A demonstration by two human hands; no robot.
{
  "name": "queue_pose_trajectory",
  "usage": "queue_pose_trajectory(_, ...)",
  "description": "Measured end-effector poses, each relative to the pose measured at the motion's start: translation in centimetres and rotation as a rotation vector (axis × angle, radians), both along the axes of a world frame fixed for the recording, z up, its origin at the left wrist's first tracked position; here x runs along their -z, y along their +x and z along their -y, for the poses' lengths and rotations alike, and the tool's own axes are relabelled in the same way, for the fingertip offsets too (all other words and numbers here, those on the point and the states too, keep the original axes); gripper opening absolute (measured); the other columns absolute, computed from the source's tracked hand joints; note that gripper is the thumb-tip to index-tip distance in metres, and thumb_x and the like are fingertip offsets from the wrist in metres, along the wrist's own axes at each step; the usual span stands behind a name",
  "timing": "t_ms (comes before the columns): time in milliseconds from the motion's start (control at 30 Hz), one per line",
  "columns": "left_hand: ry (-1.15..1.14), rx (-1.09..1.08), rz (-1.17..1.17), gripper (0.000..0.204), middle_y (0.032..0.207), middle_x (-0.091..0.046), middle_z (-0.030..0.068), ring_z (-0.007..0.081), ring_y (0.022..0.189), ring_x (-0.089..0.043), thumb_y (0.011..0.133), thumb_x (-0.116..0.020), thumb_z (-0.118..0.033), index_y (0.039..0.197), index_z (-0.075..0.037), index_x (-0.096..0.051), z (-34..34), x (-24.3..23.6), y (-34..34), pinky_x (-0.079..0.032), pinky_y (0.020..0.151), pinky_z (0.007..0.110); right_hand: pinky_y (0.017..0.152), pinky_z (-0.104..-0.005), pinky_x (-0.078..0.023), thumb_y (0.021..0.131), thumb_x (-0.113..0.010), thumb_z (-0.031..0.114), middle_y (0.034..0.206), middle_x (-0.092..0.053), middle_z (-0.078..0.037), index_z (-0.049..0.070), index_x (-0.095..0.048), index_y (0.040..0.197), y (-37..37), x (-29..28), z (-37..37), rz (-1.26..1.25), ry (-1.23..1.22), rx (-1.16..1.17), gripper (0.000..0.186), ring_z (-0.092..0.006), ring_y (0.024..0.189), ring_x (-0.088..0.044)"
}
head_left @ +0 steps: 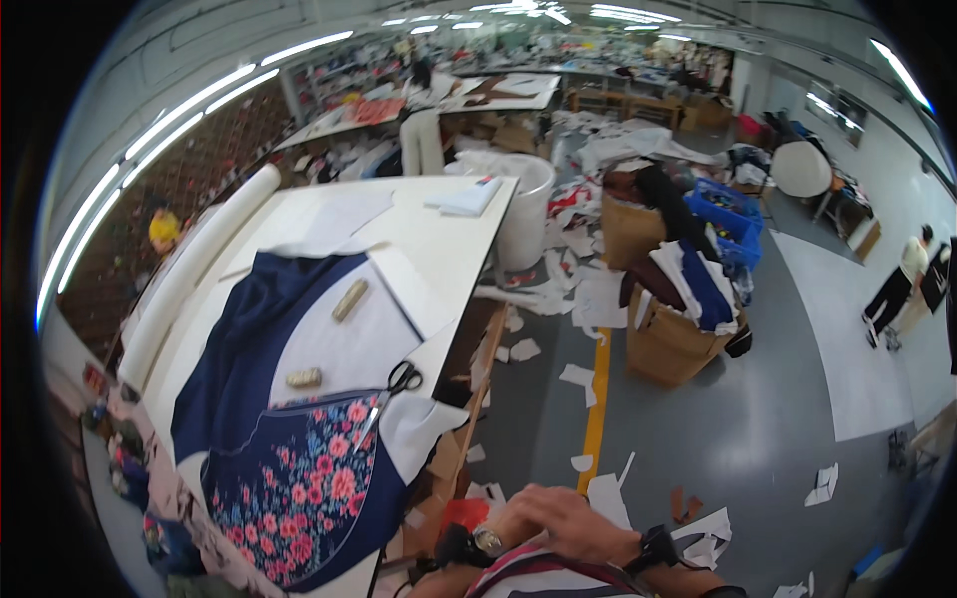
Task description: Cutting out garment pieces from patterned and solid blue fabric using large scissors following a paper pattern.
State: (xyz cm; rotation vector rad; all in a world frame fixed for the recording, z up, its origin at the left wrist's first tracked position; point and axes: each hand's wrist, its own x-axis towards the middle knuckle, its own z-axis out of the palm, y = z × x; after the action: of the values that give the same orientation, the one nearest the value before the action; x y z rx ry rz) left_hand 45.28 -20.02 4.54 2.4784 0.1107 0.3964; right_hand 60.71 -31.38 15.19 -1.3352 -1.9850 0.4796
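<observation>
Close to my body at the lower middle, my right hand [573,520] lies across my left hand [513,530], its fingers bent over it. Whatever is between them, if anything, is hidden, and the left fingers are mostly covered. A watch [486,540] sits on my left wrist and a dark band [658,547] on my right. On the white table to the left lie dark blue fabric [239,309], a floral printed panel [309,488] and a pale panel [334,329]. Black-handled scissors [403,378] rest on the cloth, beside two small wrapped weights [350,300].
A long white roll [199,274] lies along the table's far left. A white bin [525,209], cardboard boxes of cloth [678,344] and blue crates [726,224] stand beyond the table. Scraps litter the floor. Other people [422,130] are farther off.
</observation>
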Motion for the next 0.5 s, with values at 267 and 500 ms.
queue_pose_trajectory(267, -0.301, -0.125, -0.581, 0.029, 0.11, -0.073, 0.0217, 0.0412, 0.105, -0.072, 0.099, -0.061, -0.025, 0.118, -0.004, -0.069, 2.7, 1.5, -8.5, -0.056, 0.091, 0.051, 0.085, -0.0366, -0.057, 0.098, -0.074, 0.027, 0.094, -0.078, -0.014, -0.001, -0.077, 0.107, 7.5, 12.8, 10.0, -0.141, -0.835, 0.192, 0.029, -0.03, 0.091, -0.075)
queue_pose_trajectory(500, -0.496, -0.33, -0.607, 0.034, 0.116, -0.072, 0.0215, 0.0411, 0.108, -0.07, 0.106, -0.057, -0.032, 0.131, -0.01, -0.063, 5.9, 5.3, -13.9, -0.054, 0.093, 0.05, 0.083, -0.0303, -0.056, 0.102, -0.069, 0.027, 0.096, -0.077, -0.008, -0.002, -0.077, 0.112, 7.9, 15.8, 12.0, -0.348, -1.053, 0.214, 0.031, -0.0151, 0.091, -0.072)
